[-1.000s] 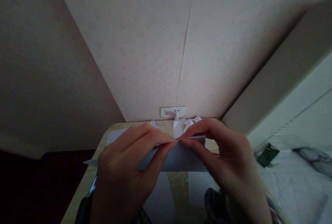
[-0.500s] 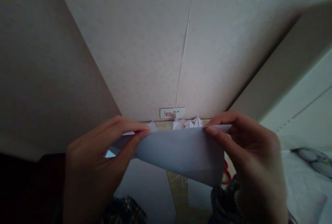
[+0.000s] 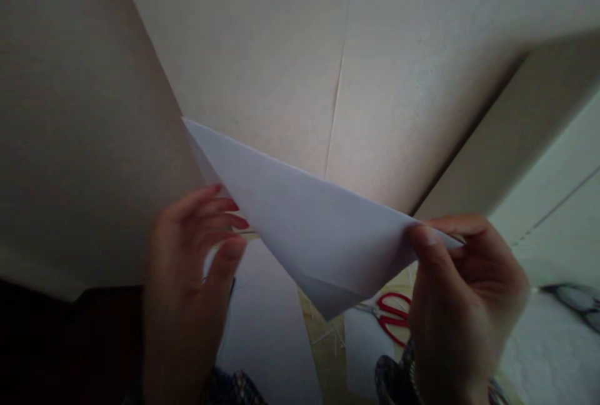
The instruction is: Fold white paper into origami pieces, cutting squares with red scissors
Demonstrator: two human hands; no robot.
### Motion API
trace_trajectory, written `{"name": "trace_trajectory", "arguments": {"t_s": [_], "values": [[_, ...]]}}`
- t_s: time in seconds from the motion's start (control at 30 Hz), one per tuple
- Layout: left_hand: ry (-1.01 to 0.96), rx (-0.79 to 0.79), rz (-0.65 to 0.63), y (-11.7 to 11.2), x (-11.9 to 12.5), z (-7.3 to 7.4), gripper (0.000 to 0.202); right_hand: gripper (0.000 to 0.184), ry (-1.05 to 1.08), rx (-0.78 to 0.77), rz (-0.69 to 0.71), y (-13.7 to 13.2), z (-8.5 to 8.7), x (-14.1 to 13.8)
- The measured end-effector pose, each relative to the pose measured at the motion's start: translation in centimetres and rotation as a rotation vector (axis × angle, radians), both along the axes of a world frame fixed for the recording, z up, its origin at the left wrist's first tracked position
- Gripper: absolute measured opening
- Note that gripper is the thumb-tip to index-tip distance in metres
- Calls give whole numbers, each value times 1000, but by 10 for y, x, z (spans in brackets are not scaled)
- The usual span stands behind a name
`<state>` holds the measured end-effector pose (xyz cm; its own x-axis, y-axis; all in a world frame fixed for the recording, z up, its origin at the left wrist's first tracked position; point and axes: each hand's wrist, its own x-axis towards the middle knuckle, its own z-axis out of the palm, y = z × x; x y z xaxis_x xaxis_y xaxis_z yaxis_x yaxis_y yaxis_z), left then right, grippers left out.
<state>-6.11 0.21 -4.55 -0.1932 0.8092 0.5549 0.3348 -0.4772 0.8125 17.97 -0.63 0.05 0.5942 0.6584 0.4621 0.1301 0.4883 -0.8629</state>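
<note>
A folded sheet of white paper [image 3: 300, 224], shaped like a triangle, is held up in front of the wall. Its long folded edge slopes from upper left down to the right, and one corner points downward. My right hand [image 3: 464, 299] pinches it near the right corner between thumb and fingers. Beside the paper's left slanting edge is my left hand [image 3: 197, 274], slightly blurred, its fingers apart and gripping nothing. Whether its fingertips touch the paper I cannot tell.
Below lies a large white sheet [image 3: 267, 324] on a wooden surface [image 3: 328, 367]. Red-handled scissors [image 3: 394, 317] rest by a smaller white sheet [image 3: 368, 349], near thin white strips [image 3: 335, 339]. Glasses [image 3: 576, 302] lie on white bedding [image 3: 544, 355] at right. A wall [image 3: 262, 49] rises behind.
My left hand has let go of the paper and dropped slightly. The paper's left end has swung up, while my right hand keeps its pinch. More of the scissors shows; the wall socket is now hidden.
</note>
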Motion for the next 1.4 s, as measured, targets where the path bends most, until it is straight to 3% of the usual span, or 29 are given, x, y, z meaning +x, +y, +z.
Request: {"name": "trace_trajectory", "arguments": {"t_s": [0.07,0.1,0.17,0.27,0.33,0.4,0.47,0.53,0.6,0.7,0.8,0.93,1.07,1.23,1.4], "values": [[-103,-21,-114,16,47,42,33,10,-11,24,26,-3,0,-7],[-116,-57,-166,20,60,55,27,10,-18,37,65,-6,0,-10],[-215,-87,-199,22,66,64,26,12,-52,44,206,-11,3,-12],[-327,-127,-132,16,51,57,23,8,-204,-77,553,-17,8,-2],[-360,-119,-111,14,42,53,24,33,-328,-208,851,-17,10,9],[-392,-121,-163,13,39,53,30,58,-353,-227,1069,-13,9,19],[-434,-148,-244,13,39,54,32,68,-289,-160,1113,-5,5,23],[-462,-199,-332,10,40,55,30,65,-224,-112,1066,4,-1,21],[-465,-272,-430,7,41,54,27,57,-215,-161,1072,13,-7,14],[-453,-330,-532,4,41,53,21,58,-172,-269,1195,22,-15,1],[-423,-348,-519,2,41,53,19,62,-73,-352,1313,25,-22,-11],[-436,-373,-468,3,39,55,16,57,281,-304,1462,30,-28,-17],[-422,-407,-419,5,37,56,18,36,346,-307,1305,31,-21,-2],[-252,-381,-333,8,34,54,18,27,121,-310,948,28,-9,24],[-60,-328,-242,8,36,54,15,19,-90,-212,649,16,-5,32]]}}
